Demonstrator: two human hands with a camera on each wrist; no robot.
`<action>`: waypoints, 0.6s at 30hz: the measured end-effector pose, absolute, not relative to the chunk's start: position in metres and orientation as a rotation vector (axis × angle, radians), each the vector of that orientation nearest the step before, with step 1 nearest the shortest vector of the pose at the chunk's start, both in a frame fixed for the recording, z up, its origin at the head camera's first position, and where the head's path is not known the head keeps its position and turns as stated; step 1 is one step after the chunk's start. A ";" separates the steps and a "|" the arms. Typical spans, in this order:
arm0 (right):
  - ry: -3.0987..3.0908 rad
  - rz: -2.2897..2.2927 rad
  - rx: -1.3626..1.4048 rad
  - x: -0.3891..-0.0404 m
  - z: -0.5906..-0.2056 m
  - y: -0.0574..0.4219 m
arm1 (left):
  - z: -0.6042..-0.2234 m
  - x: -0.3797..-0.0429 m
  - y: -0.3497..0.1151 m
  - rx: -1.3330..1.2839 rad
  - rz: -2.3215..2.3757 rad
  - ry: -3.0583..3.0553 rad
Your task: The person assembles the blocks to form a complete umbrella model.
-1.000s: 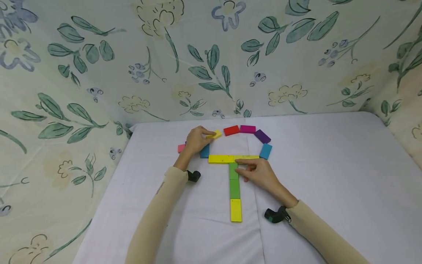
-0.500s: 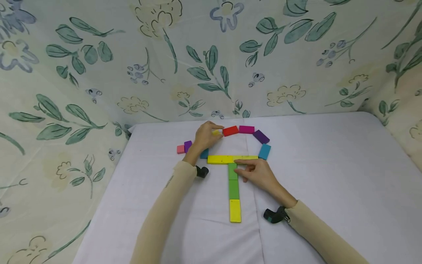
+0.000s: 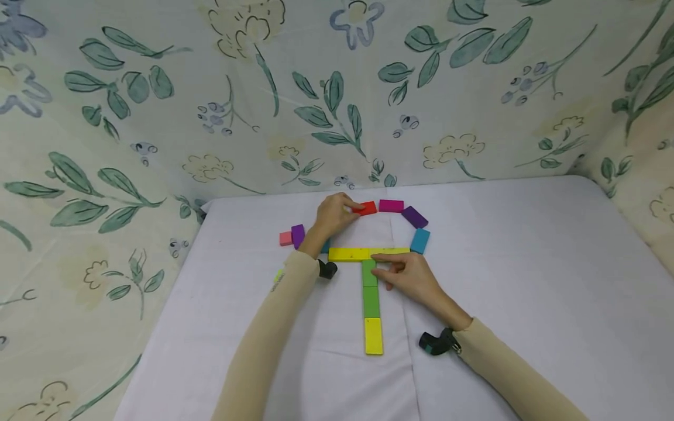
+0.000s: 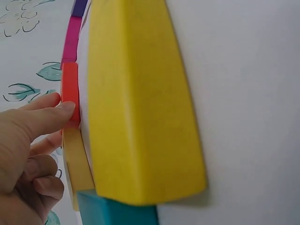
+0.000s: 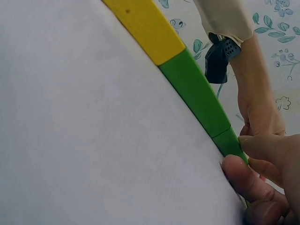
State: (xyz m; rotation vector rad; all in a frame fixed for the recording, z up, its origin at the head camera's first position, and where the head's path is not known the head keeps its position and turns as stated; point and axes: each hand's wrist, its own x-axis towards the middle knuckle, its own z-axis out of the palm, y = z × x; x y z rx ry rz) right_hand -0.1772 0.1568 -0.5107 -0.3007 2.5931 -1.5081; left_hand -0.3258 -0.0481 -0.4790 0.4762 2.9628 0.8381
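My left hand [image 3: 334,216] pinches a red block [image 3: 368,208] in the curved row at the back. In the left wrist view its thumb lies on the near side of the red block [image 4: 70,86]. A yellow block [image 4: 77,164] touches the red one's near end and is largely hidden by the hand in the head view. My right hand [image 3: 413,278] rests lower down, index finger stretched to the inner ends of two long yellow blocks [image 3: 348,255]. Its thumb touches the upper green block [image 3: 370,270], which joins another green block [image 3: 371,301].
The curve continues through magenta [image 3: 391,206], purple [image 3: 415,217] and blue [image 3: 419,240] blocks. A yellow block [image 3: 373,336] ends the stem. At left lie pink [image 3: 285,238] and violet [image 3: 298,235] blocks. White cloth [image 3: 505,251] covers the table before a floral curtain [image 3: 337,105].
My left hand slid the yellow block against the red one, then moved right and took hold of the red block. The red block shifted slightly left from the magenta one. My right hand stayed put.
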 end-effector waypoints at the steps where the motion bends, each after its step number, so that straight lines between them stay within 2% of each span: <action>1: 2.598 -1.504 -0.300 -0.177 -0.511 0.157 | -0.479 -0.326 -0.049 0.478 0.839 2.955; 18: 2.594 -1.507 -0.293 -0.176 -0.509 0.157 | -0.473 -0.321 -0.064 0.390 0.925 2.896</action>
